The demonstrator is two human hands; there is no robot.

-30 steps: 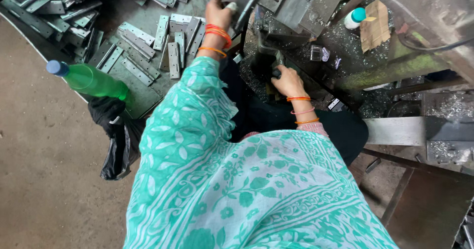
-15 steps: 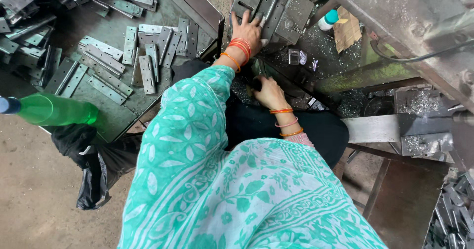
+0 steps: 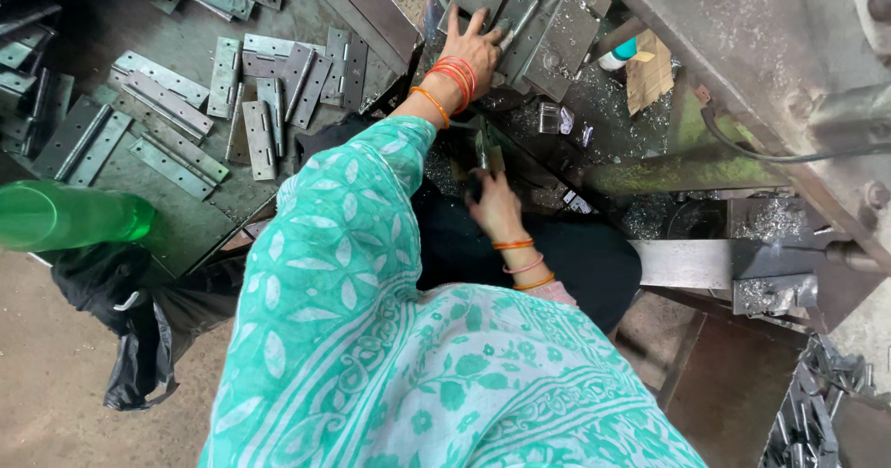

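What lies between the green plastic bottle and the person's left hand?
In the head view, loose grey metal hinges on a dark tray lie between the green plastic bottle and the left hand.

Your left hand (image 3: 473,52) rests on dull grey metal plates (image 3: 534,22), smooth but grimy; at nine o'clock lie matt steel hinges (image 3: 227,78). Your printed cloth sleeve (image 3: 334,236) looks soft, the green plastic bottle (image 3: 70,215) glossy.

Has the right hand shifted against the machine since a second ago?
Cannot tell for sure: the camera itself moved. The right hand stays low at the dark gap under the metal plates, holding a small metal piece; no clear shift.
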